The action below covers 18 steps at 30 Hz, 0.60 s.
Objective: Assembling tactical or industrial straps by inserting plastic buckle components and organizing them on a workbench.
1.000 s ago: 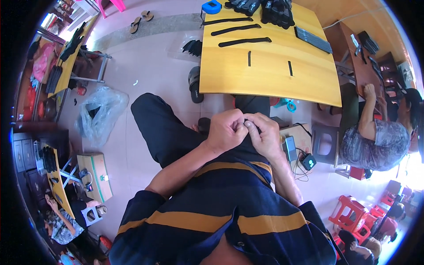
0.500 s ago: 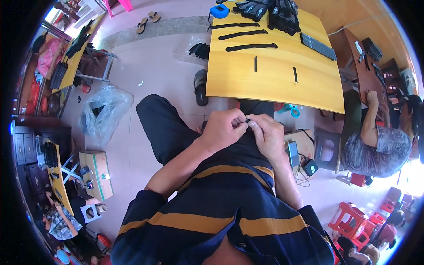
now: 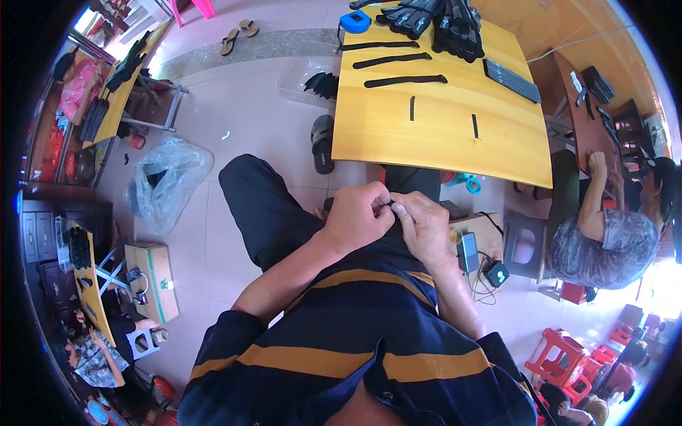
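Over my lap, my left hand point(image 3: 359, 217) and my right hand point(image 3: 424, 224) meet fingertip to fingertip, both closed in a pinch. A small black piece point(image 3: 391, 203) shows between them; fingers hide most of it, so its kind stays unclear. Just ahead is a yellow table point(image 3: 376, 142). Two short black strips point(image 3: 412, 108) lie apart on its near half. Beyond them are several long black straps point(image 3: 406, 81), laid side by side. Black-and-grey gloves point(image 3: 457, 32) are piled at the far edge, and flat dark strips point(image 3: 511, 80) form a row on the right.
A blue tape measure point(image 3: 354, 22) sits at the table's far left corner. Beside the table are a clear bin point(image 3: 305, 78) and a slipper point(image 3: 322, 145). A plastic bag point(image 3: 170, 181) lies on the left floor. At right, a co-worker point(image 3: 604, 245) sits near a cardboard box point(image 3: 479, 238).
My joined hands have shifted slightly left and toward me. The fingertips are closer together, and less of the black piece shows. The view has tilted slightly.
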Tool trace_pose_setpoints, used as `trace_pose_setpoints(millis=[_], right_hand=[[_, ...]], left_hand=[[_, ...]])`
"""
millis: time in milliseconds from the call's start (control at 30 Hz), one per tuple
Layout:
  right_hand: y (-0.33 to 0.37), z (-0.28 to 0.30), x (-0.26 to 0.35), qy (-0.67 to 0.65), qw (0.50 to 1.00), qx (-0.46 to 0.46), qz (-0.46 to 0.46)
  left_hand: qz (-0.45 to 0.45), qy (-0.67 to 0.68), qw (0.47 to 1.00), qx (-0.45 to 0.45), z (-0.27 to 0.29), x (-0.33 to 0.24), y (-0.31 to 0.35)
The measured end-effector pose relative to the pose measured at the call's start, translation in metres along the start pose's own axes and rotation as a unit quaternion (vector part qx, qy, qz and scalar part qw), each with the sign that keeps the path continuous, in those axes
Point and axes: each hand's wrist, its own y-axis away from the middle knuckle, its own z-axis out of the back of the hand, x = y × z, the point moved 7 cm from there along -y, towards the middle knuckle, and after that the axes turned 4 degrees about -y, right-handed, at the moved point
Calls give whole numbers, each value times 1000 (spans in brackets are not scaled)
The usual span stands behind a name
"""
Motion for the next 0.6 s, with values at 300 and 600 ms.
trace_pose_setpoints(millis=[300, 600], right_hand=[[3, -9, 1, 35, 999, -31, 9], [0, -1, -2, 15, 998, -58, -12]], left_hand=[[-66, -105, 991, -42, 2, -6, 1], [-11, 32, 999, 12, 1, 6, 0]])
